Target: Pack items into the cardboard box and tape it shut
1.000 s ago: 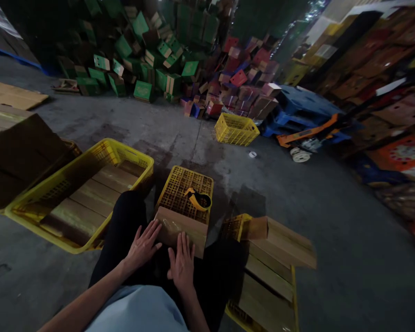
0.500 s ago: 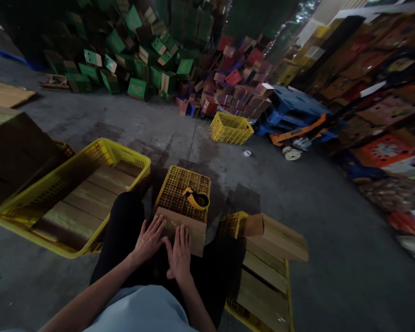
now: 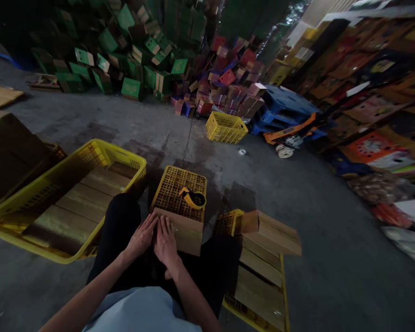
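Observation:
A small brown cardboard box (image 3: 187, 234) lies across my lap, at the near end of a yellow crate (image 3: 165, 189) turned bottom up. Flat against the box's left end rests my left hand (image 3: 142, 237), fingers stretched out. Close beside it, my right hand (image 3: 165, 243) presses on the same face with its fingers extended. Neither hand grips anything. A yellow-and-black tape dispenser (image 3: 191, 197) lies on the crate's grid, just beyond the box.
At my left, a large yellow crate (image 3: 143, 162) holds several closed boxes. On my right, another crate (image 3: 285, 295) holds flat boxes, with a box (image 3: 275, 233) on top. Farther off are a yellow basket (image 3: 226, 128), blue pallets (image 3: 287, 103) and an orange pallet jack (image 3: 290, 129).
My right hand has slid left along the box, up against my left hand. The whole view has shifted slightly. The box and the tape dispenser keep their places on the crate.

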{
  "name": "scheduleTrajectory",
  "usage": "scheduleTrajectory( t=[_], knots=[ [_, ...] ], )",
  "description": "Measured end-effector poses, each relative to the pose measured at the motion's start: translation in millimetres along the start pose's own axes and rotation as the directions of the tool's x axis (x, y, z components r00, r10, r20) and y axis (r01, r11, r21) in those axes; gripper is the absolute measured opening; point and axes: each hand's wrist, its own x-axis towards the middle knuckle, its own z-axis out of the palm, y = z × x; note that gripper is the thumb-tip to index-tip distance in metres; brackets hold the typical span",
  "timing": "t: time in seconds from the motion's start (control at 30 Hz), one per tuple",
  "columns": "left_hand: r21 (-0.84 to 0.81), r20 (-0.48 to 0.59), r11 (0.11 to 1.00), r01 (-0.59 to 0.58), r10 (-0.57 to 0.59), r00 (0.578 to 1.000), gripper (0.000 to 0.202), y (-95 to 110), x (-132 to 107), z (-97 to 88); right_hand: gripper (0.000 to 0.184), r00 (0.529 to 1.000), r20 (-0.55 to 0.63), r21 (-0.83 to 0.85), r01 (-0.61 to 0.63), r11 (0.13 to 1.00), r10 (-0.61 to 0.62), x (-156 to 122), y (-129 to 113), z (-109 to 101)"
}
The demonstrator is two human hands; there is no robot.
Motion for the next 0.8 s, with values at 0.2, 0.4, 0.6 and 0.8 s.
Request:
scheduleTrajectory(
  t=[0.2, 0.4, 0.6, 0.8],
  knots=[
    [-0.09, -0.006, 0.996, 0.001, -0.002, 1.0, 0.063, 1.5, -1.3, 3.4, 0.063, 0.997, -0.026, -0.009, -0.07, 0.997, 0.07, -18.0, 16.4, -11.0],
    [-0.123, 0.005, 0.992, 0.019, -0.018, 1.0, 0.065, 5.6, -1.4, 4.2, 0.056, 0.977, -0.076, -0.04, -0.205, 0.978, 0.201, -46.9, 48.1, -24.4],
    [-0.155, 0.019, 0.985, 0.076, -0.074, 0.997, 0.071, 11.9, 0.2, -2.3, 0.058, 0.93, -0.177, -0.033, -0.331, 0.943, 0.321, -72.5, 84.5, -23.0],
    [-0.138, 0.088, 0.971, 0.196, -0.185, 0.979, 0.08, 15.4, -5.7, -4.0, 0.071, 0.904, -0.225, 0.105, -0.347, 0.932, 0.362, -92.6, 97.5, -12.1]
  ],
)
